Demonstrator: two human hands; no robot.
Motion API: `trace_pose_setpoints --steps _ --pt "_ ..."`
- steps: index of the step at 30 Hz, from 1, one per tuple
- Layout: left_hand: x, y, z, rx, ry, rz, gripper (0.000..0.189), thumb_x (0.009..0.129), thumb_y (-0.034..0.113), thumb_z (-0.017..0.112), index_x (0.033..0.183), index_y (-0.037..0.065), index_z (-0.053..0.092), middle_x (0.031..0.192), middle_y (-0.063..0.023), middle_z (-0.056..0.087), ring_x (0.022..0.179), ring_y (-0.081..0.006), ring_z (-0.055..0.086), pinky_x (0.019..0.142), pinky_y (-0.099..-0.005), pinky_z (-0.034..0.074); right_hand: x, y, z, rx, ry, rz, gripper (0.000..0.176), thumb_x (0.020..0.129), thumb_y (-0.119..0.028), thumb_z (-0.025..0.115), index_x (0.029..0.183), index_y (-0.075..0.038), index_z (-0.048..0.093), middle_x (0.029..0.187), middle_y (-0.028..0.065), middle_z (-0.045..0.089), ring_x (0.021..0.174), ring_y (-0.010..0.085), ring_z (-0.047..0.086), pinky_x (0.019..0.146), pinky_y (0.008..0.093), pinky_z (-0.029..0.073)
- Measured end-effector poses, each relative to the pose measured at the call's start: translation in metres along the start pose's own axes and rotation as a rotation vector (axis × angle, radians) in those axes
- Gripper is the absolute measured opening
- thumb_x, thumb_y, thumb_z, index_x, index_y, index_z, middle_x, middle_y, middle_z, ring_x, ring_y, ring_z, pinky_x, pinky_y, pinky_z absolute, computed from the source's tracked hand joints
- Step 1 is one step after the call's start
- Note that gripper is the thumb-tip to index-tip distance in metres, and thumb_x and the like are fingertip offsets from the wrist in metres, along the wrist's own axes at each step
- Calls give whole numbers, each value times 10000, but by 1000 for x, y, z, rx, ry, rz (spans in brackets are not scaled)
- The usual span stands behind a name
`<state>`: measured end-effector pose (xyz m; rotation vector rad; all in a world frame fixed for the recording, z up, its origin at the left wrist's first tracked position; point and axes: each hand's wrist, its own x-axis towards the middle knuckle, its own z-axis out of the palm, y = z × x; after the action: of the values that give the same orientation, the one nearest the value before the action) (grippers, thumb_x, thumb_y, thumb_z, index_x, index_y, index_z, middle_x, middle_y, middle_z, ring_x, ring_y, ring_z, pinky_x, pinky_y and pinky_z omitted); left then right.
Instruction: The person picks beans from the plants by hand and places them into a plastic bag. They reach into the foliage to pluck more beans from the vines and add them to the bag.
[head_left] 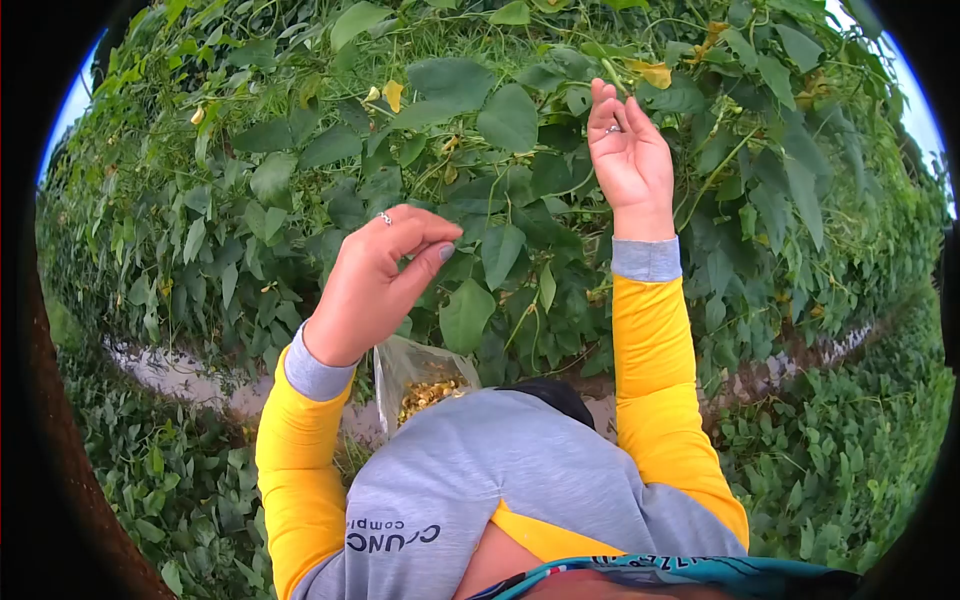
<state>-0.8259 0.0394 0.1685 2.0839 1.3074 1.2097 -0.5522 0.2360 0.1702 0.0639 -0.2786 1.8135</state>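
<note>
My left hand [385, 270] hovers in front of the vines, back of the hand toward me, a ring on one finger. Its fingers are bent together with the thumb close beneath them; anything between the tips is too small to make out. Palm up, my right hand [635, 155] reaches farther into the vines. Its fingers are half curled and apart from the thumb, beside a slender green stem or pod [613, 76]. A yellow flower [652, 74] is just past the fingertips. Another yellow flower [393, 96] stands among the leaves beyond my left hand.
Against my body, below my left hand, is a clear plastic bag [395, 370] with yellowish picked pieces [428, 397] inside. Dense climbing vines [470, 310] rise ahead. A pale ground strip [190, 380] runs along their base, with low leafy plants [150, 480] on the near side.
</note>
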Motion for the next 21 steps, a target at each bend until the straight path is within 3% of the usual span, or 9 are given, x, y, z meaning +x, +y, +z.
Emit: trace_pose_setpoints --steps 2,5,7,9,10,13,16,21 --pt "53 20 -8 80 66 164 205 930 4 658 1124 -9 725 1111 -99 712 965 -195 669 869 -298 542 14 2 -4 196 -46 62 280 1023 -107 621 1255 21 530 1279 191 596 1053 284 653 839 378 590" --pt "135 34 -14 275 202 342 213 946 81 653 1137 26 732 1103 -87 718 954 -198 682 829 -308 540 1 17 -13 218 -179 -75 252 1018 -138 628 1229 -4 594 1318 198 581 1040 267 641 842 361 571" --pt "184 32 -12 432 314 431 232 957 150 646 1152 66 740 1077 -100 733 943 -237 708 816 -317 539 -15 20 -20 206 -177 -68 230 1007 -205 657 1185 -60 639 1255 148 624 1031 245 640 819 343 560" --pt "230 28 -7 554 409 593 162 930 157 668 1011 40 744 962 -152 729 832 -304 712 773 -390 557 -36 26 -30 214 -183 -50 224 1007 -220 660 1170 -65 651 1223 126 645 1032 245 641 823 343 561" --pt "246 27 -3 610 454 673 152 916 161 679 941 27 746 905 -177 728 777 -338 714 751 -427 565 -45 28 -35 149 -137 -57 207 1016 -257 654 1169 -118 660 1250 88 657 1112 235 655 818 357 570" --pt "271 38 4 813 361 380 226 902 251 683 969 56 777 887 -182 731 831 -371 712 827 -447 563 -70 28 -47 153 -92 -83 199 1017 -254 653 1154 -111 667 1275 84 662 1198 248 624 845 362 569" --pt "286 36 15 621 278 178 285 871 309 715 1053 103 791 863 -160 751 859 -334 731 834 -423 567 -87 22 -56 116 -55 -152 184 1028 -234 638 1141 -93 673 1200 75 688 1203 248 613 948 405 550" --pt "292 44 23 603 236 98 279 850 272 709 1074 129 793 885 -151 759 846 -310 742 825 -416 572 -100 8 -80 153 -104 -173 197 1048 -205 597 1166 -69 676 1062 68 702 1091 240 647 1024 439 525"
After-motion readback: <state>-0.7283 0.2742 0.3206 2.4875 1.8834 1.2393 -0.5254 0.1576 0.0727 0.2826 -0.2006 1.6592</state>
